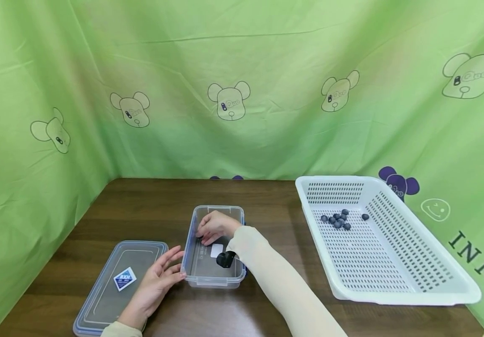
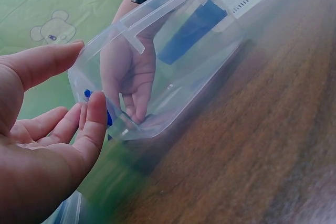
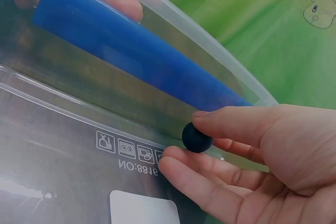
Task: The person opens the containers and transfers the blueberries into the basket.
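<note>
My right hand (image 1: 217, 225) reaches down inside a clear plastic food container (image 1: 212, 282). Between its thumb and fingertips it pinches one dark blueberry (image 3: 196, 138), low beside the container's left wall in the right wrist view. A white label (image 3: 143, 209) and printed symbols show on the container's bottom. At the near left corner, my left hand (image 1: 159, 281) touches the container's rim with extended, loosely spread fingers. Several other blueberries (image 1: 339, 223) lie in a white perforated basket (image 1: 315, 234) to the right, mostly clustered, with one apart.
The container's lid (image 1: 140, 267), blue-edged with a square sticker, lies flat at the left, partly under my left forearm. A brown wooden table (image 1: 267, 201) carries everything. Behind and at both sides hangs a green curtain (image 1: 275, 135) with bear drawings.
</note>
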